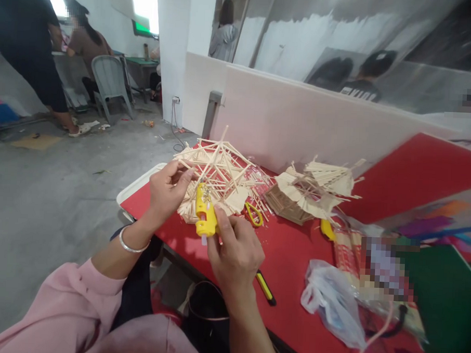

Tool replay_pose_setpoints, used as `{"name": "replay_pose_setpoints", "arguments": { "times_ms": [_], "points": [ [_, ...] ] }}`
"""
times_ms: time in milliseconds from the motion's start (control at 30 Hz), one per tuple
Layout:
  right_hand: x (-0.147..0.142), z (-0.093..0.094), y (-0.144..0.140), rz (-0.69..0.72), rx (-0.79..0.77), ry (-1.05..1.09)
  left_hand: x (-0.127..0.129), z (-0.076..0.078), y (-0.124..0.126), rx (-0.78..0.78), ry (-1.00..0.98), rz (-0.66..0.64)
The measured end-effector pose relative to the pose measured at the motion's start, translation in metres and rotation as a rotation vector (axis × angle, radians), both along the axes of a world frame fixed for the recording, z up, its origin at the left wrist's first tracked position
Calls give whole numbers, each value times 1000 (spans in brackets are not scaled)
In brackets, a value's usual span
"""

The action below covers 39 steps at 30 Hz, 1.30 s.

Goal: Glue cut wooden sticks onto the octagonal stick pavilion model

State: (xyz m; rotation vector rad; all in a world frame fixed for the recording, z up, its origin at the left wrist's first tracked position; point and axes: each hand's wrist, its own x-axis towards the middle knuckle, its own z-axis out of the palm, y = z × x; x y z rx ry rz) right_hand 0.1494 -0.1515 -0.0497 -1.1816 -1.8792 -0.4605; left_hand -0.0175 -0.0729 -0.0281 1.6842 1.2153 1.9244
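Observation:
My right hand [236, 247] is wrapped round the grip of a yellow hot glue gun [206, 211], with a clear glue stick poking out of its rear. The gun's nozzle end points away from me, at a frame of thin wooden sticks [220, 157] shaped like a pointed roof. At the left side of that frame my left hand [170, 186] pinches one of its sticks between thumb and fingers. More loose sticks and pale sheet pieces lie beneath the frame. Exactly where the nozzle meets the sticks is hard to make out.
A second stick model [297, 200] stands right of the frame on the red table [294, 252]. Yellow scissors [253, 213], a yellow-black cutter knife [265, 288] and a plastic bag [331, 300] lie nearby. A white board [293, 116] rises behind. Other people are farther off, at left.

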Motion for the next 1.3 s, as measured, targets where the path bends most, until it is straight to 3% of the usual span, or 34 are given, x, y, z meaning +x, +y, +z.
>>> {"name": "replay_pose_setpoints", "arguments": {
  "times_ms": [733,1300],
  "points": [
    [-1,-2,0,13,-23,29,0,-7,-1,49,100,105],
    [-1,-1,-1,10,-7,18,1,-6,-1,48,73,73]
  ]
}}
